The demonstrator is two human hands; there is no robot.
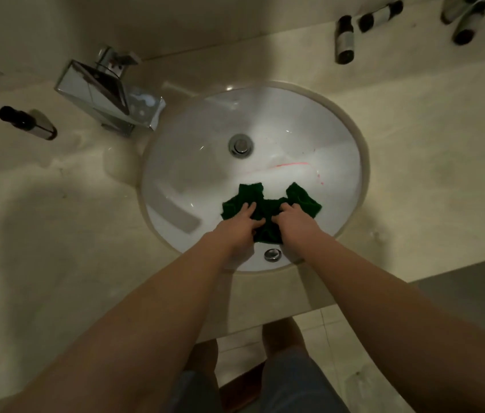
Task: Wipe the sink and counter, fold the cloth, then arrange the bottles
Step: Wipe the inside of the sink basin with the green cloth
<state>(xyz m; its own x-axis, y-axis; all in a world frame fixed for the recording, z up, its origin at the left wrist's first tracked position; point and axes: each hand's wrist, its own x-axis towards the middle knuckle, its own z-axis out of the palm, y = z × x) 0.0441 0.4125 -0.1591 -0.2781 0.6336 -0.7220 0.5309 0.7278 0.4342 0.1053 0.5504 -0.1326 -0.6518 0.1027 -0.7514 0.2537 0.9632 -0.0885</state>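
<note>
Basically: beige counter [414, 162] holds a white round sink [199, 174], chrome faucet [107, 93] at its far-left rim. Green cloth [268, 207] is bunched on the sink's near wall, above the overflow hole. Left hand [239, 226] and right hand [293, 217] both sit on it, fingers curled into the fabric. Dark bottles lie toppled: several far right [344, 40], one left of the faucet [28, 123].

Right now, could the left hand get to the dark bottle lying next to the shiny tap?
Probably yes. The left hand grips the dark green cloth in the white round sink; it would have to let go first. The dark bottle lies on open beige counter, with nothing in the way.
</note>
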